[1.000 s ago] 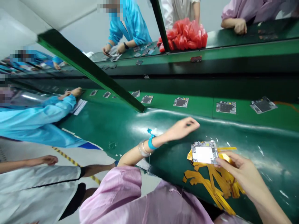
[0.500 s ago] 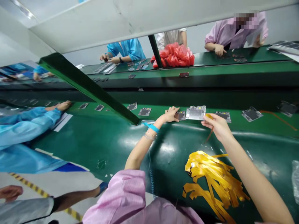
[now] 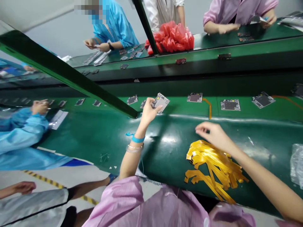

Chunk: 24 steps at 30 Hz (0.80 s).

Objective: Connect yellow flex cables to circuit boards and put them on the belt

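Observation:
My left hand [image 3: 149, 113] grips a circuit board [image 3: 162, 102] by its left edge, tilted above the green conveyor belt. Partly behind that hand, another board [image 3: 143, 103] lies on the belt. My right hand [image 3: 214, 135] hovers over the upper edge of a pile of orange flex cables [image 3: 220, 168]. Its fingers are curled toward the thumb and nothing shows between them. Beyond it, a board with a cable [image 3: 194, 97] rests on the belt, its orange flex cable [image 3: 210, 108] bent toward me.
More boards [image 3: 230, 104] lie along the belt on both sides. A green post [image 3: 71, 78] slants across the left. Clear plastic [image 3: 297, 165] lies at right. Co-workers sit opposite near red bundles [image 3: 174, 37]; a blue-sleeved co-worker's hand [image 3: 39, 107] is at left.
The board with the orange cable now lies on the belt, released by my right hand, which has drawn back toward the cable pile. My left hand has lifted another board leftward.

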### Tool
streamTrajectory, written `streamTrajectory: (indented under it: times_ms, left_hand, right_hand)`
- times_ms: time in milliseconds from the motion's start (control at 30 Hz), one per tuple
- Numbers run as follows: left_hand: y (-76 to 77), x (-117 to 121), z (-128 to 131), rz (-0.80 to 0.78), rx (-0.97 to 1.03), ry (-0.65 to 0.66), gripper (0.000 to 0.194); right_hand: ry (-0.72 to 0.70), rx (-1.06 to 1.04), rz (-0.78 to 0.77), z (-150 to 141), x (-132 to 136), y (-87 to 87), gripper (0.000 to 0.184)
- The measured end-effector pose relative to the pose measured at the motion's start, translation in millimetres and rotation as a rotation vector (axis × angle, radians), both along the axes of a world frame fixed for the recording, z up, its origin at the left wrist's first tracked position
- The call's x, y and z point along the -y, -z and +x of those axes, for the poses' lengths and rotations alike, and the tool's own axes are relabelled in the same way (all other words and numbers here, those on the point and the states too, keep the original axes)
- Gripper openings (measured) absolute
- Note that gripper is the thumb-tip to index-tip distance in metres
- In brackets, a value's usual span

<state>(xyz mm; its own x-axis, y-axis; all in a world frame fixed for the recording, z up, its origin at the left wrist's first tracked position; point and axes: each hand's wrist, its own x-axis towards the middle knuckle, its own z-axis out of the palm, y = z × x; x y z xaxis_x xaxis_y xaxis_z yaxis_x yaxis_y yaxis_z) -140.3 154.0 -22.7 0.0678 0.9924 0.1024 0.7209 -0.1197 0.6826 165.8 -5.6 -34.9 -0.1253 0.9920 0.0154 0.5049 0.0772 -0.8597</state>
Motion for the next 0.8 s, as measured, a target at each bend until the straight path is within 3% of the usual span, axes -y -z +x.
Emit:
streamTrajectory:
  times_ms: [67, 133, 300, 433, 600, 700, 800]
  left_hand:
    - [-3.1, 23, -1, -0.029, 0.174, 0.046, 0.046]
    - [-6.8, 51, 6, -0.103, 0.323, 0.124, 0.048]
    - [-19.8, 113, 34, -0.373, 0.479, 0.3, 0.042]
    - [-23.4, 139, 46, -0.545, 0.514, 0.365, 0.043]
    - [-26.5, 149, 46, -0.61, 0.542, 0.373, 0.042]
    - [-36.3, 154, 47, -0.674, 0.608, 0.321, 0.044]
    - [-47.8, 163, 52, -0.717, 0.636, 0.34, 0.045]
  right_hand:
    - [-0.198, 0.05, -0.02, -16, 38, 3.2, 0.009]
    - [-0.322, 0.094, -0.015, -29, 57, 7.3, 0.015]
    - [-0.487, 0.165, 0.014, -42, 51, 17.3, 0.01]
    - [-0.489, 0.124, 0.038, -40, 44, 20.2, 0.018]
    - [-0.284, -0.028, 0.08, -38, 41, 22.6, 0.022]
    - [0.002, -0.152, 0.124, -37, 40, 16.5, 0.03]
    - [0.295, -0.281, 0.18, -32, 49, -3.2, 0.034]
